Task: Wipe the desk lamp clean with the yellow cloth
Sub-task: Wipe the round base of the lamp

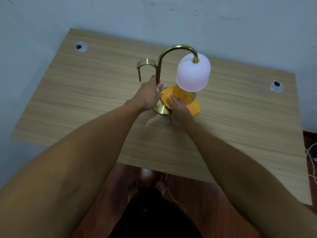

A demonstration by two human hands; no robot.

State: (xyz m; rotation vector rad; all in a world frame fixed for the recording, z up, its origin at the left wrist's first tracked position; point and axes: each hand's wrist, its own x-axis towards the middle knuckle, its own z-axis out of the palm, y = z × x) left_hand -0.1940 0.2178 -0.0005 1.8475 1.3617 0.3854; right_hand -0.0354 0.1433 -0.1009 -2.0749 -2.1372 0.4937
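Note:
A brass desk lamp (160, 66) with a curved neck and a white frosted shade (193, 73) stands near the middle of the wooden desk (85, 93). A brass hook-shaped handle (145, 63) sticks out behind its stem. My left hand (149, 95) is wrapped around the lower stem. The yellow cloth (187, 98) lies over the round brass base (162, 111), under the shade. My right hand (179, 109) presses flat on the cloth, fingers on top of it. Most of the base is hidden by the cloth and my hands.
Two round cable grommets sit in the desk, one at the back left (81, 46) and one at the right (276, 86). A pale wall runs behind the desk. Thin cables (310, 157) trail on the wooden floor at the right. My bare feet (147, 186) stand below the desk's front edge.

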